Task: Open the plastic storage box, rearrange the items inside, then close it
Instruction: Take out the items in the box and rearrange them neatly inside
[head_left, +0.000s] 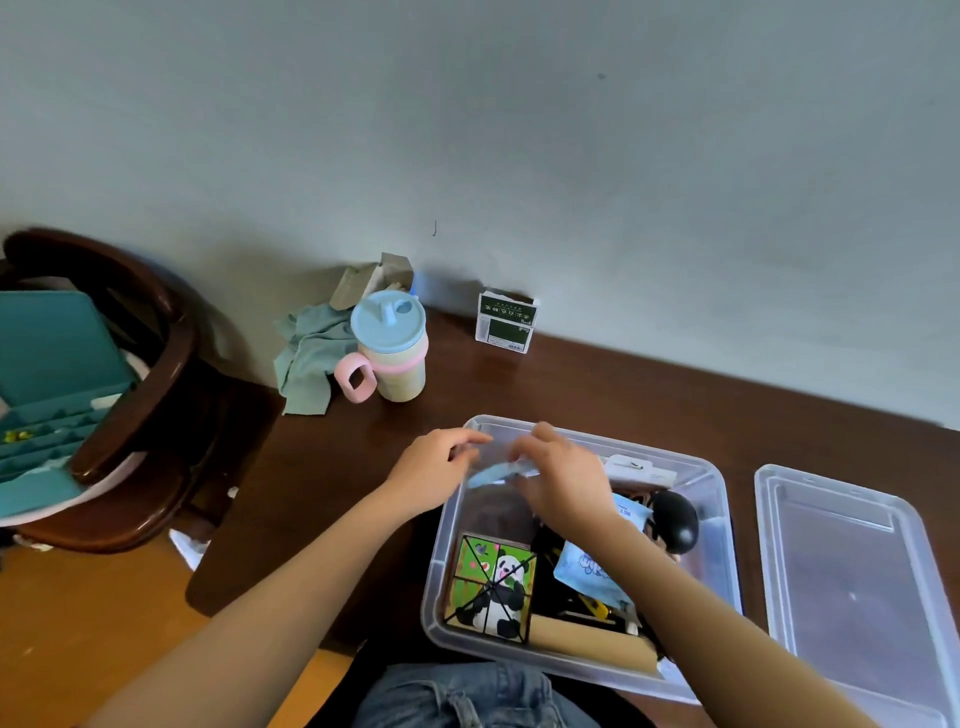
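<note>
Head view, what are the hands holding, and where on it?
Both hands hold a small light-blue packet above the open box: left hand at its left end, right hand at its right end.

Home room, lived-in. Dark wooden counter (597, 384) against plain pale wall (519, 130). At counter's far edge: child's lidded cup (390, 347) with pink handle, crumpled green cloth (306, 358), small green carton (505, 322). Dark wooden chair (140, 395) off counter's left end, holding teal case (47, 374). Orange wood floor (78, 623) below. Panda picture puzzle (493, 587) in clear storage box (441, 618).
</note>
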